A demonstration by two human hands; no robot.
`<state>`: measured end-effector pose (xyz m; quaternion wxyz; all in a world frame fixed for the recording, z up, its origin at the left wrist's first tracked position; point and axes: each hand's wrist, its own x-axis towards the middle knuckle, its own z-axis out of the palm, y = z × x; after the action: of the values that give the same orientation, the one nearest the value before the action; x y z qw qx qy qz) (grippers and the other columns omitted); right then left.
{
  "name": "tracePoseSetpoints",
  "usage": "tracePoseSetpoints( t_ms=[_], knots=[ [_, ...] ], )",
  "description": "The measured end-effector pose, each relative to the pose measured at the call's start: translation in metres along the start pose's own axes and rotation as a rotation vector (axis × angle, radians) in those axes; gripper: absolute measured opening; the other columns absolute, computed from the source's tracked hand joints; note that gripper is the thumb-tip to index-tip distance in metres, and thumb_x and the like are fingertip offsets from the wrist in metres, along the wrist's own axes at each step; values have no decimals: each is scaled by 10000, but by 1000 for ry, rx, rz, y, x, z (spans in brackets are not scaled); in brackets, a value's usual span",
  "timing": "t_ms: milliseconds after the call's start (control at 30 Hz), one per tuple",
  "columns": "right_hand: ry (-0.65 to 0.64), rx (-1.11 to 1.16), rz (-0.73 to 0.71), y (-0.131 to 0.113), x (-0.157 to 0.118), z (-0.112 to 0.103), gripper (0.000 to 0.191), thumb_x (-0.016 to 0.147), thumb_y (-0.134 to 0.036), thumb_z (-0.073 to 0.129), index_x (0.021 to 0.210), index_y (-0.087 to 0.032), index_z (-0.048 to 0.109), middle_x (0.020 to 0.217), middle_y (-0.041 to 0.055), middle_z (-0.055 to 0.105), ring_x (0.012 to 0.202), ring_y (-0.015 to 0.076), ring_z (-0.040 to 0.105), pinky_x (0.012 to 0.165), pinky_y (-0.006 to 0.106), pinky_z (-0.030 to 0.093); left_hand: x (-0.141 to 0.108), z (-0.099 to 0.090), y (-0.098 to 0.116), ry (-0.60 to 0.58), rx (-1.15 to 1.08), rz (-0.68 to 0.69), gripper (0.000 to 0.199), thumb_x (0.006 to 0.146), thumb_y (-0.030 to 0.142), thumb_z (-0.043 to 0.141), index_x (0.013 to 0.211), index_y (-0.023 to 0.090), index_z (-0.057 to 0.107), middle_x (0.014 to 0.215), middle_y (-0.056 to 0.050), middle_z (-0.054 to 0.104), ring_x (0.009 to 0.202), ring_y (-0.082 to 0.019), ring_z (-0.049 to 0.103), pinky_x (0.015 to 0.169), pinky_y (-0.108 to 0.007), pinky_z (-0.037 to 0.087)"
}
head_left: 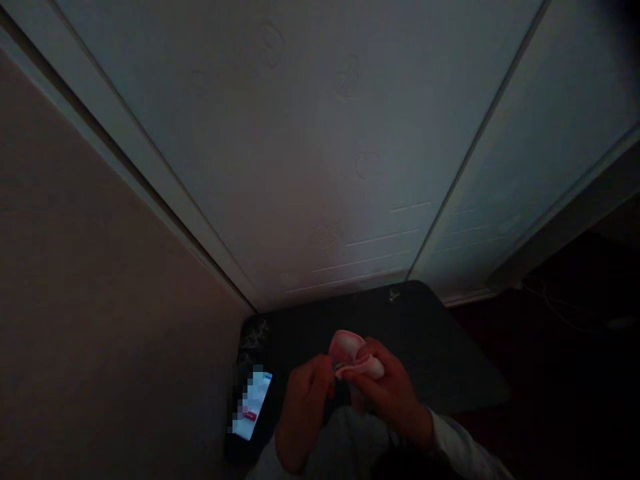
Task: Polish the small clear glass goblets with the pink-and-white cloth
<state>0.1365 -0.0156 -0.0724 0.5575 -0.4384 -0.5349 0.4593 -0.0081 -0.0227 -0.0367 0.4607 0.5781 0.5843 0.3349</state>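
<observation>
A small pink and white piece of cloth [347,345], folded and bunched, is up in front of my body above the dark table. My right hand [393,390] is closed around its right side, with the thumb along the lower edge. My left hand [306,393] is at the cloth's left edge, its fingers pressed together. Something small and pale shows between the left fingertips and the cloth; the dim light hides what it is.
A dark table [440,360] with rounded corners stands against white panels [300,133] with raised hearts. On its left lie a lit phone [253,407], partly blurred out, and a crumpled clear wrapper [255,333]. A small shiny item [394,295] lies near the back edge. A wall [100,300] borders the left.
</observation>
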Motion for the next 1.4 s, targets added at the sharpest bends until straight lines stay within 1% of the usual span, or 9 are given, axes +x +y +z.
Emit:
tracePoseSetpoints(
  t_ms=[267, 400, 533, 767, 900, 967, 1100, 1267, 1400],
  knots=[
    [-83, 56, -85, 0, -1, -4, 169, 849, -333, 570, 723, -220, 578, 711, -10, 543, 625, 136, 510, 574, 253, 422, 0, -1, 0, -23, -11, 31, 382, 885, 435, 337, 580, 221, 419, 565, 40, 423, 564, -145, 412, 547, -262, 307],
    [-61, -2, -81, 1, 0, -2, 111, 791, -279, 635, 731, -222, 560, 706, -22, 541, 619, 131, 512, 584, 248, 423, 1, -2, 0, 1, -15, 45, 366, 868, 427, 358, 574, 218, 416, 562, 42, 413, 561, -143, 404, 544, -261, 303],
    [-15, 2, -41, 1, 2, 0, 201, 717, -272, 704, 681, -219, 514, 656, -41, 534, 575, 119, 502, 539, 228, 406, 1, -2, 1, -25, -25, 65, 325, 864, 397, 399, 611, 203, 461, 589, 41, 440, 584, -138, 414, 561, -252, 317],
    [59, 57, -23, 0, 2, 0, 233, 699, -317, 713, 644, -213, 512, 615, -43, 521, 551, 120, 484, 518, 231, 400, 0, -1, 6, -20, 31, 130, 240, 831, 370, 499, 681, 187, 537, 637, 31, 514, 619, -145, 481, 586, -249, 358],
    [136, 110, 37, -1, 4, 0, 232, 674, -361, 724, 647, -205, 555, 626, -33, 520, 551, 126, 481, 507, 239, 407, -1, 0, 4, 23, 62, 166, 119, 795, 298, 559, 760, 186, 581, 714, 8, 590, 697, -169, 552, 658, -269, 419],
    [151, 127, 72, -3, 6, 0, 235, 660, -375, 732, 651, -203, 572, 640, -24, 536, 559, 132, 497, 509, 243, 420, 0, 1, 0, 67, 69, 159, 117, 754, 269, 613, 835, 185, 604, 772, -7, 625, 738, -182, 582, 696, -288, 447],
    [88, 181, 108, -8, 8, 1, 221, 668, -357, 737, 662, -210, 573, 701, -3, 596, 625, 152, 561, 552, 253, 463, 1, 1, -9, 187, 105, 188, 224, 722, 238, 665, 940, 195, 631, 832, -22, 656, 772, -195, 608, 729, -316, 485],
    [60, 243, 157, -9, 6, 3, 241, 684, -337, 743, 689, -229, 528, 699, -29, 599, 529, 114, 534, 468, 227, 439, 4, 0, -17, 303, 135, 335, 227, 711, 209, 692, 936, 223, 661, 898, -31, 657, 807, -196, 619, 751, -329, 517],
    [45, 233, 147, -6, 5, 3, 259, 692, -349, 737, 702, -230, 507, 728, -28, 597, 517, 107, 529, 450, 224, 438, 4, 0, -20, 321, 144, 355, 251, 693, 219, 712, 941, 233, 674, 936, -40, 666, 842, -209, 632, 779, -355, 526]
  ],
)
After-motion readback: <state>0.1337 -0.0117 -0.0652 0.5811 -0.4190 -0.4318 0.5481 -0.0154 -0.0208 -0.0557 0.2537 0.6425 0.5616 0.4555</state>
